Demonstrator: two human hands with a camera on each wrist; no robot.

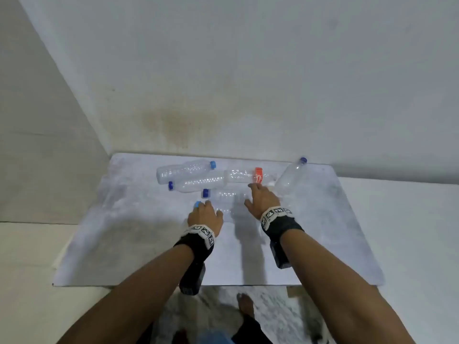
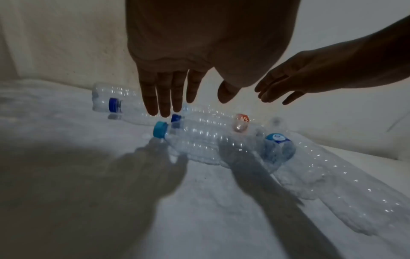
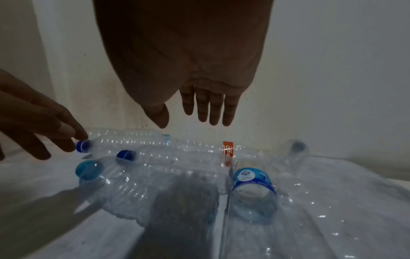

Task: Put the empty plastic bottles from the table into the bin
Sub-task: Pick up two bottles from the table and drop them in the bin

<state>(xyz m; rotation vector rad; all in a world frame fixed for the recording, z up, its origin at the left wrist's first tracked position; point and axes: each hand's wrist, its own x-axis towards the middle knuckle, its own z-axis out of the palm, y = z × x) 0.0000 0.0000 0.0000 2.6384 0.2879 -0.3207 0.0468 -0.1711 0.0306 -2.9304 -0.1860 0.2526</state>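
Several empty clear plastic bottles lie in a cluster on the table [image 1: 149,244]. My left hand [image 1: 205,214] hovers with straight fingers over the nearest bottle [image 2: 199,142], the one with a light blue cap [image 1: 197,204], and holds nothing. My right hand [image 1: 260,199] is spread open above a bottle with a dark blue cap [image 1: 223,194], just in front of the orange-labelled bottle [image 1: 248,175]. Seen from the right wrist, the right hand's fingers [image 3: 206,112] hang straight above the pile, clear of it. A blue-labelled bottle [image 3: 252,189] lies below the right wrist.
Two more bottles [image 1: 183,171] lie at the back left, against the wall [image 1: 248,83]. Another bottle [image 1: 289,177] leans at the back right. The table sits in a corner, with walls behind and to the left. No bin is in view. My feet show below the table's front edge.
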